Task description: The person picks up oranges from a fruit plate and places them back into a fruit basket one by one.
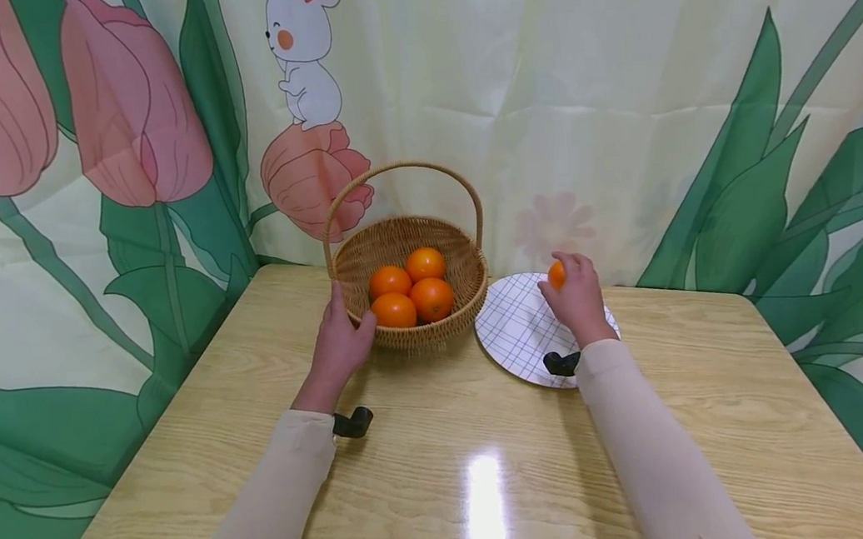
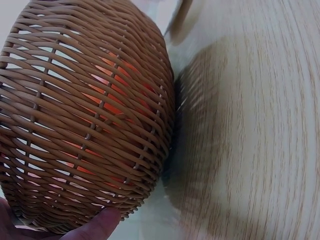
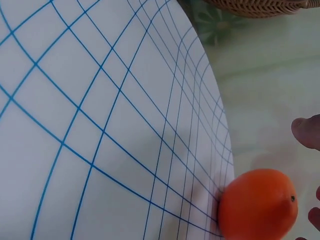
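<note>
My left hand [image 1: 341, 343] holds the left side of a round wicker basket [image 1: 436, 333] with a tall arched handle. Its thumb lies against the outside weave, as the left wrist view shows; the other fingers are mostly hidden. Several oranges [image 1: 432, 299] sit inside the basket. To the right, my right hand [image 1: 578, 297] hovers around one orange [image 3: 257, 205] at the far edge of a white plate [image 1: 514, 330] with blue crossing lines. In the right wrist view, the thumb and fingertips stand apart from this orange.
Both things stand near the back of a light wooden table [image 1: 415, 471]. Behind it hangs a curtain [image 1: 602, 124] printed with tulips and a rabbit. The plate lies close to the basket's right side.
</note>
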The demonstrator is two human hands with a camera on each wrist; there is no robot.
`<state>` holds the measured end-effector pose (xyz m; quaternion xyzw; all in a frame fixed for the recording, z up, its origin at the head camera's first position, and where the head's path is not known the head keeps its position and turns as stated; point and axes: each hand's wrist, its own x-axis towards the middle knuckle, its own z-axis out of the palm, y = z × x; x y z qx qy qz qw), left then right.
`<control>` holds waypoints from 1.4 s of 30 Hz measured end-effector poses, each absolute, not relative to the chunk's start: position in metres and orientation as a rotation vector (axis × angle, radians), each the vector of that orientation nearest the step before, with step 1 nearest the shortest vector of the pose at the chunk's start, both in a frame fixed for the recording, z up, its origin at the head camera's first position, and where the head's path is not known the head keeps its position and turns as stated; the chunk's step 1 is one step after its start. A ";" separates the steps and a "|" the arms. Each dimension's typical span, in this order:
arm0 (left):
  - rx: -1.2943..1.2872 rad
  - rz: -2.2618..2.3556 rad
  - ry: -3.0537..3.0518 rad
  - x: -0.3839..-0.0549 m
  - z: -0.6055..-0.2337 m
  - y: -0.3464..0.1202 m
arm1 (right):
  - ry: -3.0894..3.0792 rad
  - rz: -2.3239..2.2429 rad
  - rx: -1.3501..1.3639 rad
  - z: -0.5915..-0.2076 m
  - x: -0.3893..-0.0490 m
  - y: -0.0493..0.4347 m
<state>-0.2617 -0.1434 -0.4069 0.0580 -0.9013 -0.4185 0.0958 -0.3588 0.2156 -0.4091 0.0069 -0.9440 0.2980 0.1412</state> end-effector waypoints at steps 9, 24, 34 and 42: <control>0.175 -1.250 -2.672 -0.259 -0.406 -0.143 | -2.798 0.876 -0.057 -0.410 -0.364 0.222; 0.178 -1.265 -2.654 -0.259 -0.407 -0.141 | -2.865 0.908 -0.146 -0.421 -0.369 0.238; 0.197 -1.247 -2.684 -0.259 -0.405 -0.141 | -2.866 0.966 -0.182 -0.426 -0.370 0.239; 0.203 -1.245 -2.691 -0.261 -0.404 -0.143 | -2.868 0.973 -0.147 -0.426 -0.372 0.233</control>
